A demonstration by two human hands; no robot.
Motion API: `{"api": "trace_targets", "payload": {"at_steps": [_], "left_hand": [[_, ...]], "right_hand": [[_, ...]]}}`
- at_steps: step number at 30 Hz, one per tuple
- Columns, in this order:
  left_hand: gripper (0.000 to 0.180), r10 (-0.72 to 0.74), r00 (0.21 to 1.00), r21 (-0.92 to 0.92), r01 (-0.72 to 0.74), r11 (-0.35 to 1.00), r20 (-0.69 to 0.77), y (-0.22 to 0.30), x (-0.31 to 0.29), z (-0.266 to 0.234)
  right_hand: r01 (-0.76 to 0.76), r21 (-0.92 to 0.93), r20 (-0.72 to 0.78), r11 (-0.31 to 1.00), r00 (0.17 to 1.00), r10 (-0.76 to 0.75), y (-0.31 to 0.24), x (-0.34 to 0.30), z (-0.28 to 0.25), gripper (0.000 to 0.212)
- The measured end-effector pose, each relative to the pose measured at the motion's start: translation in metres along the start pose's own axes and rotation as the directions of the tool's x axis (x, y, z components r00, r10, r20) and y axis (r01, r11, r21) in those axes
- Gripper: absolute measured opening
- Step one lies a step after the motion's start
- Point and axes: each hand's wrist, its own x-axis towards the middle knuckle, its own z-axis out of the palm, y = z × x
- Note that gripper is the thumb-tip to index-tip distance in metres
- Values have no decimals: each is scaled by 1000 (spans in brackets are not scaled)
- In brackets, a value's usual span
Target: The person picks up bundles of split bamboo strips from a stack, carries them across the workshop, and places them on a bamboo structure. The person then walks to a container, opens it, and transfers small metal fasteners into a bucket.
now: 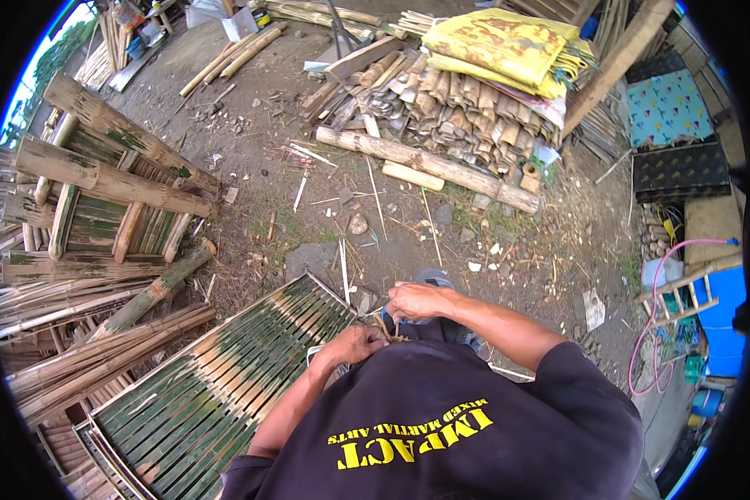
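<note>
My left hand (360, 343) is closed in front of my body, its fingertips pinching at a thin tan strip (382, 327) whose kind I cannot make out. Just ahead and to the right, my right hand (418, 301) is closed too, its fingers bent downward around the upper part of the thin strip. Its palm side and fingertips are mostly hidden. A slatted bamboo panel (250, 375), green and tan, lies beside my left forearm. Below my right hand, part of a blue-grey shoe (433, 277) shows on the ground.
Bamboo frames (117, 179) and bundled poles (117, 350) crowd the left side. Ahead lies a log (429, 168) before stacked split bamboo (475, 108) under a yellow tarp (508, 46). A pink hose (654, 308) and a small ladder (679, 296) stand at right. Stones and scraps litter the dirt.
</note>
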Motion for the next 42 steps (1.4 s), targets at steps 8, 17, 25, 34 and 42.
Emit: {"api": "trace_targets", "payload": {"at_steps": [8, 17, 25, 34, 42], "left_hand": [[25, -133, 980, -97, 120, 988, -148, -21, 120, -163], [25, -78, 963, -229, 17, 973, -258, -15, 184, -390], [26, -77, 943, 11, 85, 996, -323, -123, 205, -659], [29, -162, 940, -44, 156, 987, -301, -208, 180, -955], [30, -479, 511, -346, 338, 875, -713, -298, 193, -1193]], "right_hand": [[-128, -196, -206, 972, 975, 87, 146, 126, -257, 22], [3, -437, -327, 900, 931, -162, 245, 353, -483, 11], [-237, -431, -524, 870, 851, -28, 316, 623, -661, 22], [-248, 22, -726, 968, 662, 186, 312, 876, -754, 22], [-281, 344, 678, 896, 734, -31, 344, 1099, -769, 56]]}}
